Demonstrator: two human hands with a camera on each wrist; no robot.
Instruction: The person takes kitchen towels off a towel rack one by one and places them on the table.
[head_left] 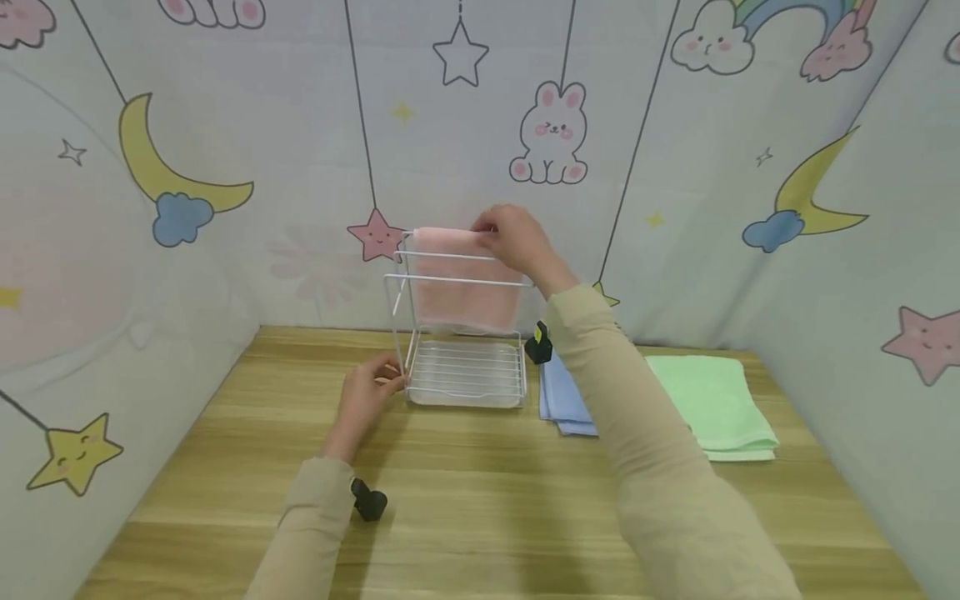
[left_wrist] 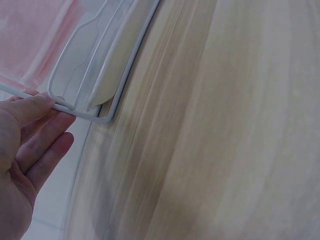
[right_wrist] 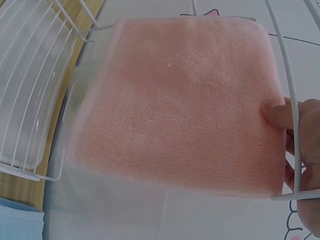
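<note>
A pink towel (head_left: 465,292) hangs folded over the rear top bar of a white wire rack (head_left: 461,281). At its upper edge, my right hand (head_left: 516,237) pinches the cloth; in the right wrist view the thumb (right_wrist: 277,114) lies on the near face and the other fingers are behind. My left hand (head_left: 369,387) holds the rack's lower left side, with thumb and fingers on the white wire (left_wrist: 82,114) in the left wrist view. Under the bars sits a clear tray (head_left: 465,375) with a wire grid.
Right of the rack lies a folded blue towel (head_left: 562,400), partly behind the right forearm. A folded green towel (head_left: 716,408) lies farther right on the wooden table (head_left: 465,517). Patterned cloth walls (head_left: 300,150) surround the table. Each wrist carries a small black device (head_left: 369,502).
</note>
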